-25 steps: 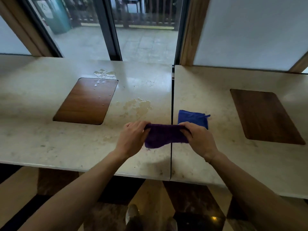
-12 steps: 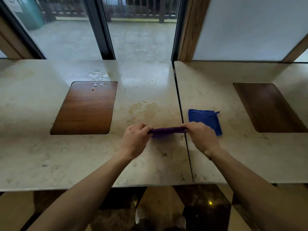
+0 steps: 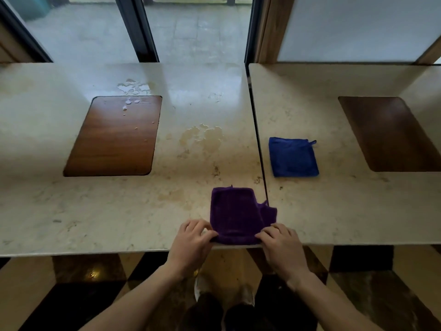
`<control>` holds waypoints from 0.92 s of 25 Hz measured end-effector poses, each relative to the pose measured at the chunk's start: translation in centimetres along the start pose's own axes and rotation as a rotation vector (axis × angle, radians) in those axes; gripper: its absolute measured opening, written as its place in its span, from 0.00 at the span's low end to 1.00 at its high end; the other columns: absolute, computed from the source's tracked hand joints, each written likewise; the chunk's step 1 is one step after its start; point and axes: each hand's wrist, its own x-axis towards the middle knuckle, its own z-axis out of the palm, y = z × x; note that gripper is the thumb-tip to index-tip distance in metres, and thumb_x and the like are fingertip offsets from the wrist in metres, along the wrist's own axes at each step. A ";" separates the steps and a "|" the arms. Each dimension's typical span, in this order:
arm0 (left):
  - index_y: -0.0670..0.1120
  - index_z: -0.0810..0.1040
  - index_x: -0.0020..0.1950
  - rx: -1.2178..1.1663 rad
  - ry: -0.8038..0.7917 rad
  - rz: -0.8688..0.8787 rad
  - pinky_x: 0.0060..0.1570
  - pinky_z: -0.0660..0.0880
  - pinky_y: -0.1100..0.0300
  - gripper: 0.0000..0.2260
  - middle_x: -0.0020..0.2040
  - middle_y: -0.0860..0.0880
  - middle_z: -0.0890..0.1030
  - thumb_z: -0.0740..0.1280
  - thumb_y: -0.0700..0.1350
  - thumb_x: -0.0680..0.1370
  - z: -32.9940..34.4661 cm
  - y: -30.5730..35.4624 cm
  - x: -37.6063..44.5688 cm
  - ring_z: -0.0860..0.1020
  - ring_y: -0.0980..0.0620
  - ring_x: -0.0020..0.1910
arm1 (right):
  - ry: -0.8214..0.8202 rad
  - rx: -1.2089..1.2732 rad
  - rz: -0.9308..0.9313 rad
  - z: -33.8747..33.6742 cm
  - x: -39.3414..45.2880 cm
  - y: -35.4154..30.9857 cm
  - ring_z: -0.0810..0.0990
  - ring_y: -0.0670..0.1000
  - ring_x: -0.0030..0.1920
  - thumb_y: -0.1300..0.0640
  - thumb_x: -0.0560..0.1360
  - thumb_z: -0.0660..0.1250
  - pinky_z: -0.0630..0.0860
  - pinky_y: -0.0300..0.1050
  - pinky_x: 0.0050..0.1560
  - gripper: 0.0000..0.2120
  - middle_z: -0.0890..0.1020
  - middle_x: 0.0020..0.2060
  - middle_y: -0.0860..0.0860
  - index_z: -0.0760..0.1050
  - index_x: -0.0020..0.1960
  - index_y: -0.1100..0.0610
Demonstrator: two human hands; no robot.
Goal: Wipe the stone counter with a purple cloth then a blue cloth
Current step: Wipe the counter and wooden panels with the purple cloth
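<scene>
The purple cloth [image 3: 235,213] lies spread flat on the beige stone counter [image 3: 100,211], at its front edge beside the seam. My left hand [image 3: 192,244] pinches the cloth's near left corner and my right hand [image 3: 281,247] pinches its near right corner. The blue cloth [image 3: 293,156], folded square, rests on the right slab a little behind and to the right. A wet patch [image 3: 202,137] and water drops [image 3: 133,88] sit farther back on the left slab.
A wooden inlay [image 3: 114,137] with drops on it is set into the left slab; a darker inlay [image 3: 391,134] is in the right slab. A seam [image 3: 259,144] divides the slabs. Glass doors stand behind the counter. My shoes show below on the tiled floor.
The purple cloth was held stretched between both hands above the counter; now it lies flat at the front edge. Both hands have drawn back toward me, holding its near corners.
</scene>
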 end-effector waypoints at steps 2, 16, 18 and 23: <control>0.50 0.84 0.54 0.018 0.020 0.011 0.55 0.79 0.49 0.09 0.52 0.50 0.82 0.75 0.47 0.74 0.5 0.1 -0.5 0.81 0.48 0.52 | 0.034 -0.004 -0.014 0.4 -0.5 0.0 0.82 0.54 0.53 0.57 0.72 0.75 0.79 0.54 0.54 0.08 0.85 0.48 0.49 0.84 0.51 0.51; 0.50 0.76 0.67 -0.002 0.092 -0.175 0.58 0.73 0.52 0.23 0.62 0.47 0.78 0.57 0.60 0.80 -0.7 -4.6 0.3 0.77 0.48 0.59 | -0.018 0.012 -0.003 3.4 4.1 -3.9 0.56 0.61 0.77 0.29 0.74 0.55 0.52 0.70 0.72 0.33 0.61 0.77 0.51 0.58 0.76 0.37; 0.47 0.76 0.68 -0.010 0.128 -0.253 0.57 0.74 0.50 0.24 0.63 0.45 0.78 0.57 0.59 0.79 -1.5 -7.8 1.6 0.77 0.47 0.60 | -0.055 -0.016 0.018 5.0 4.9 -4.9 0.47 0.64 0.79 0.24 0.73 0.51 0.42 0.75 0.71 0.37 0.51 0.80 0.51 0.49 0.78 0.34; 0.45 0.76 0.67 -0.008 0.194 -0.361 0.57 0.72 0.45 0.26 0.63 0.41 0.77 0.55 0.59 0.78 -2.6 -16.1 4.4 0.76 0.42 0.60 | -0.014 -0.054 0.082 6.9 5.0 -5.8 0.47 0.65 0.79 0.23 0.72 0.48 0.44 0.80 0.68 0.38 0.51 0.81 0.51 0.50 0.78 0.36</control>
